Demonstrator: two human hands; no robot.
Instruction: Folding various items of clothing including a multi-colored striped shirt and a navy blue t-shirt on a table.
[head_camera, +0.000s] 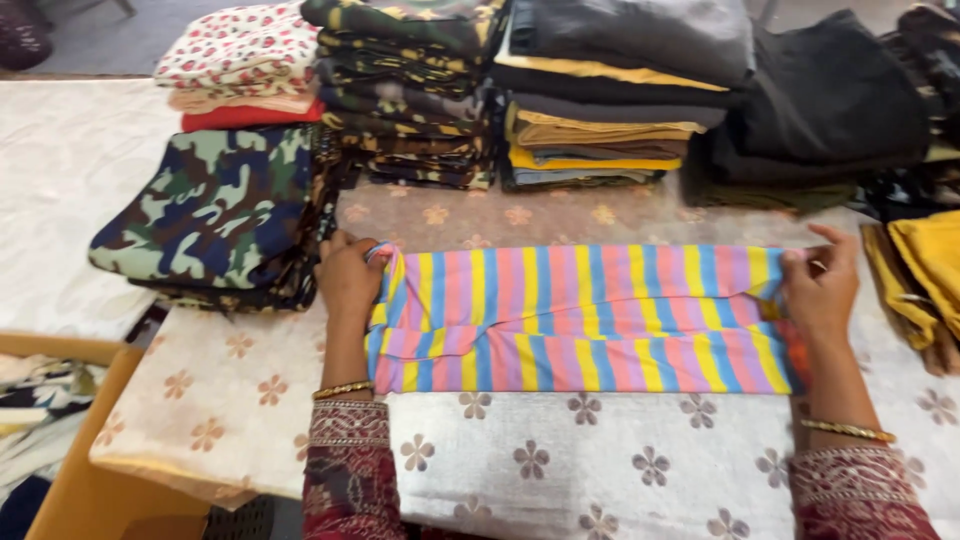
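A striped cloth in pink, yellow and blue lies folded into a long band across the flowered table cover. My left hand grips its left end, fingers curled over the upper edge. My right hand pinches the right end at the top corner. Both wrists wear gold bangles and patterned maroon sleeves.
Behind the cloth stand stacks of folded clothes: a camouflage pile at the left, a strawberry-print pile, a dark camouflage stack, a yellow and grey stack, and black garments. Mustard cloth lies at the right.
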